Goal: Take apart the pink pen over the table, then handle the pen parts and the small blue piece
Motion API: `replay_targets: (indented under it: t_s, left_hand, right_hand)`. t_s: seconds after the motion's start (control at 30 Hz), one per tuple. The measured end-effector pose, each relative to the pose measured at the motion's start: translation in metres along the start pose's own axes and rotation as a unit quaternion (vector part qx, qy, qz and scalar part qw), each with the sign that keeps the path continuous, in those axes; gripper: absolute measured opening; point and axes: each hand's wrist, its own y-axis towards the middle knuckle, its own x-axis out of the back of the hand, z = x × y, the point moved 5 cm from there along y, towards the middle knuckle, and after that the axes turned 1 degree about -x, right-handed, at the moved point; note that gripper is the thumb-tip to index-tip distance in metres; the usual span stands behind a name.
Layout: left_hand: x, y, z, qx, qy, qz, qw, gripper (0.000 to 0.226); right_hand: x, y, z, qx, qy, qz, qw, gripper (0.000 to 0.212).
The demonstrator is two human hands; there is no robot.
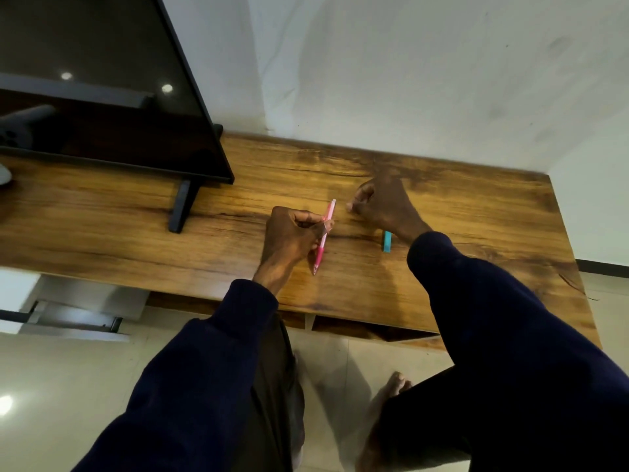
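Note:
My left hand (291,238) grips a pink pen (323,237) over the wooden table (476,212). The pen slants, with its tip down near the table's front and its top end pointing away. My right hand (383,206) hovers just right of the pen's top end, with its fingers curled and thumb and forefinger close together. I see nothing between them. A small teal pen-like piece (387,241) lies on the table beside my right wrist, partly hidden by it.
A black flat screen (102,80) on a stand (182,206) fills the table's left half. A white wall runs behind the table. Below the front edge are an open shelf (374,330), a tiled floor and my bare feet (391,390).

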Motion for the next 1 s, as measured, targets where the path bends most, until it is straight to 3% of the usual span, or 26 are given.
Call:
replay_targets:
  t_s: [0.3,0.57,0.87,1.0]
  left_hand:
    - [-0.006,0.0,0.003,0.006,-0.01,0.011,1.0,0.013]
    - [-0.005,-0.002,0.001,-0.004,-0.022,-0.002,1.0,0.013]
    - [-0.007,-0.014,-0.005,-0.026,-0.016,0.001,1.0,0.02]
    - [-0.009,-0.02,-0.006,-0.028,-0.027,0.013,0.999,0.021]
  right_hand:
    - [0.0,-0.001,-0.001,0.001,0.004,-0.039,0.999,0.015]
    - [0.027,-0.02,-0.01,-0.001,0.09,-0.118,0.989,0.01]
    - [0.031,-0.052,-0.042,-0.091,0.078,-0.137,0.983,0.008]
    - [0.026,-0.061,-0.043,-0.092,0.059,-0.174,0.979,0.008]
